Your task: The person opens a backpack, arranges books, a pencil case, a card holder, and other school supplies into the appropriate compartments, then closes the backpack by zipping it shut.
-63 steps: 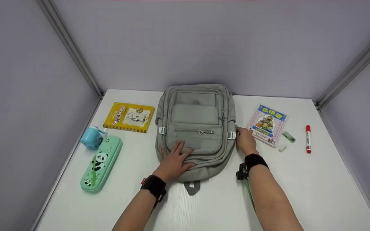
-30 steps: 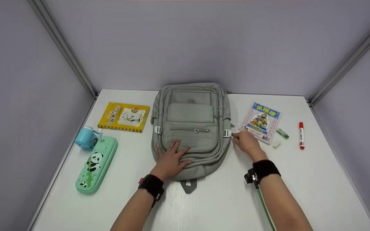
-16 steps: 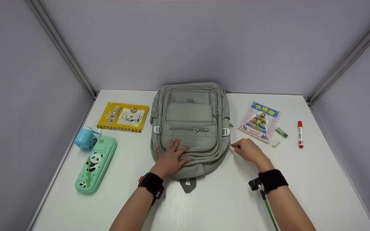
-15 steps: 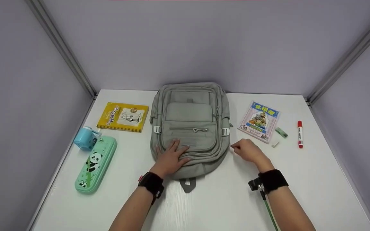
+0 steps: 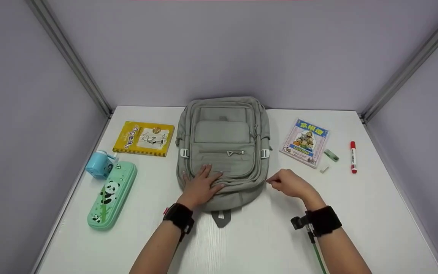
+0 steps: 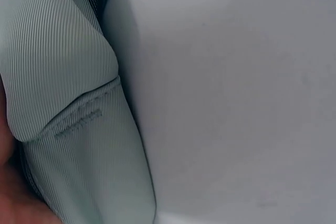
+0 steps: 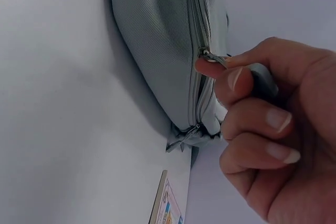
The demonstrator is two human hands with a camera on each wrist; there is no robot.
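Note:
A grey backpack (image 5: 222, 131) lies flat on the white table, front pockets facing up. My left hand (image 5: 199, 188) rests on its lower front with fingers spread. In the left wrist view only part of that hand shows, beside the ribbed fabric. At the bag's lower right side, my right hand (image 5: 291, 184) pinches a zipper pull (image 7: 265, 81), its other fingers curled. The right wrist view shows the metal slider (image 7: 205, 52) on the side zipper. Between it and a second slider (image 7: 197, 127), a narrow dark gap shows in the zipper.
A yellow book (image 5: 144, 138), a blue pencil sharpener (image 5: 99, 165) and a green panda pencil case (image 5: 111, 196) lie on the left. On the right are a pink-and-blue book (image 5: 305, 142), a small green object (image 5: 331, 155), a white eraser (image 5: 324, 169) and a red marker (image 5: 353, 157).
My right hand has drawn the zipper pull along the bag's right side toward me, from beside the white buckle to near the lower corner. The left hand stays put.

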